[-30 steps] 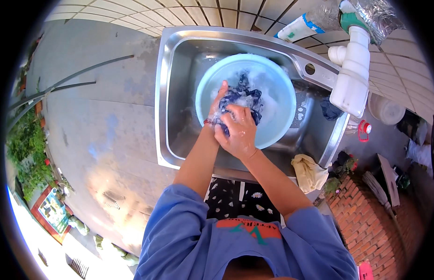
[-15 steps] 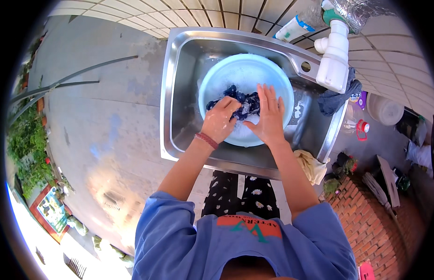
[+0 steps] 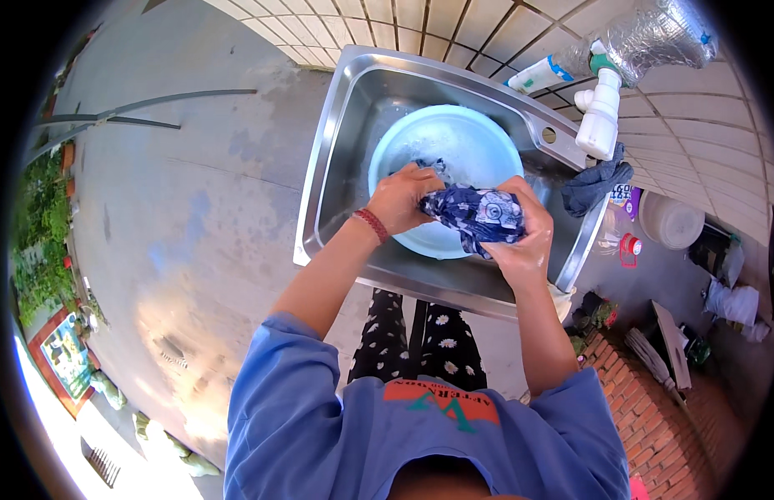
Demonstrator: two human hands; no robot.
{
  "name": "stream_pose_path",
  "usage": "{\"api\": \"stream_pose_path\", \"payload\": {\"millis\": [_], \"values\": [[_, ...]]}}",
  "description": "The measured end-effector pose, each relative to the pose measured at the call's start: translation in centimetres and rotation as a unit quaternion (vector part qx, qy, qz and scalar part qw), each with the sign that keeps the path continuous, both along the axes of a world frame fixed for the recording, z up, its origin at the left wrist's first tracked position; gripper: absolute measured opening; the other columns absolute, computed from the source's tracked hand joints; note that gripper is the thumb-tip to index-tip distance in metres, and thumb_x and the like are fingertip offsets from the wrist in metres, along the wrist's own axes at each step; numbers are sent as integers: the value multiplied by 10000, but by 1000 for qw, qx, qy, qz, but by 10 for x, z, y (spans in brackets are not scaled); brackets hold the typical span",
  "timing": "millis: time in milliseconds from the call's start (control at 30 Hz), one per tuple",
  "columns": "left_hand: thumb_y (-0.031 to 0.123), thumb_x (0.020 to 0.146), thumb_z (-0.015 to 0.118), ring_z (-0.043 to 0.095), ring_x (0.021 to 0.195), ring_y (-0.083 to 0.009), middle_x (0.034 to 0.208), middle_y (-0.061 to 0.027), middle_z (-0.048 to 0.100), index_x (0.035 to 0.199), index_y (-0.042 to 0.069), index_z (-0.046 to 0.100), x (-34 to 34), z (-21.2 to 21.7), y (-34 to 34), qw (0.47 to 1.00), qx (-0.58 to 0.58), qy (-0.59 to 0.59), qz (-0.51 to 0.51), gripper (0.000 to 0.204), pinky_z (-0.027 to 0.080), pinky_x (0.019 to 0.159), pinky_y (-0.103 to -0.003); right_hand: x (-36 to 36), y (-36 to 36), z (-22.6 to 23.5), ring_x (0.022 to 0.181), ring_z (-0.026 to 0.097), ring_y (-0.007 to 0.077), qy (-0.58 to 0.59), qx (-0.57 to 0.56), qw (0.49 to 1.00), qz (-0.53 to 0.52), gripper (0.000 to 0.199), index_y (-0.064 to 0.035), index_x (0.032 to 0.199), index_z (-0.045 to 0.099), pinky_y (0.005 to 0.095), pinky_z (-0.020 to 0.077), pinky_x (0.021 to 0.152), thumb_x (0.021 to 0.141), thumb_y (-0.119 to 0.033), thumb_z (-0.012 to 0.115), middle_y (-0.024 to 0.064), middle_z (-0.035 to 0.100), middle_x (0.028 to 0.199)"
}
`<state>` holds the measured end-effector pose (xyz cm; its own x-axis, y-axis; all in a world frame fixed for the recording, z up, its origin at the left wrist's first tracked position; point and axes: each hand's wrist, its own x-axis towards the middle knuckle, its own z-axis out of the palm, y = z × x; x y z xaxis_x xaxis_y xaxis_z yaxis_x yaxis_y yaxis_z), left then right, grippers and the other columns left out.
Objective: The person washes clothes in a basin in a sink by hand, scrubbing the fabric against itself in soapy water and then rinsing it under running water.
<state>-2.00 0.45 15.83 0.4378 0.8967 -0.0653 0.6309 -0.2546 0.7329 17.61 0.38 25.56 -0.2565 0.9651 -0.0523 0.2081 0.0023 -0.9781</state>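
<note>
A wet dark blue patterned cloth (image 3: 474, 212) is stretched between my two hands above a light blue basin (image 3: 387, 142). My left hand (image 3: 402, 200) is closed round its left end, where some of the fabric hangs over the basin's water. At the other end my right hand (image 3: 527, 237) grips the bunched cloth, thumb below and fingers above. Soapy water with white suds lies in the basin, which stands inside a stainless steel sink (image 3: 335, 137).
A dark grey cloth (image 3: 591, 185) hangs over the sink's right edge, and a pale cloth (image 3: 562, 300) lies at its near right corner. White drain pipe (image 3: 599, 117) rises by the tiled wall. A clear bottle with a red cap (image 3: 630, 245) and a whitish tub (image 3: 672, 219) stand to the right.
The cloth has come up out of the suds and is now held across both hands. My right hand, spread open before, has closed on it and moved right and nearer.
</note>
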Motion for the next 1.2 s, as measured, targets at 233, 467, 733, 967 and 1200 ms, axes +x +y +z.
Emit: {"api": "stream_pose_path", "payload": {"millis": [233, 467, 733, 967, 1200], "values": [[178, 564, 862, 533, 1082, -292, 1232, -42, 510, 1161, 167, 515, -7, -38, -2, 992, -88, 66, 56, 691, 455, 936, -387, 3, -19, 8, 835, 555, 82, 115, -36, 985, -127, 384, 12, 1001, 570, 236, 452, 759, 655, -47, 726, 28, 601, 891], [112, 714, 750, 578, 1083, -248, 1202, -92, 565, 1264, 93, 498, -8, -37, -11, 978, -116, -100, 140, 605, 442, 961, -358, -8, 6, -114, 757, 624, 121, -70, -400, 910, -85, 335, 13, 1049, 626, 262, 504, 688, 799, -182, 736, 57, 665, 904], [175, 784, 668, 562, 1051, -322, 1068, -126, 622, 1151, 77, 597, 15, -53, -21, 996, -90, 12, 3, 386, 455, 913, -411, -3, -10, -27, 765, 602, 90, -10, -208, 978, 6, 325, 12, 1010, 653, 247, 489, 703, 757, -158, 768, 65, 679, 910], [286, 700, 787, 380, 1318, -299, 1492, -103, 279, 1377, 127, 395, 4, -74, -30, 974, -191, 71, 101, 798, 362, 1064, -395, 7, -23, 43, 864, 605, 101, 147, -123, 981, -15, 398, 40, 1087, 633, 268, 492, 766, 737, -89, 772, 93, 670, 1000], [138, 653, 800, 440, 1260, -323, 1434, -101, 358, 1397, 154, 337, 6, -45, -24, 933, -263, 69, 236, 877, 410, 1024, -399, -2, 5, -67, 830, 658, 300, -416, -114, 898, 83, 333, 12, 964, 626, 348, 509, 740, 701, -151, 751, 193, 668, 947]]}}
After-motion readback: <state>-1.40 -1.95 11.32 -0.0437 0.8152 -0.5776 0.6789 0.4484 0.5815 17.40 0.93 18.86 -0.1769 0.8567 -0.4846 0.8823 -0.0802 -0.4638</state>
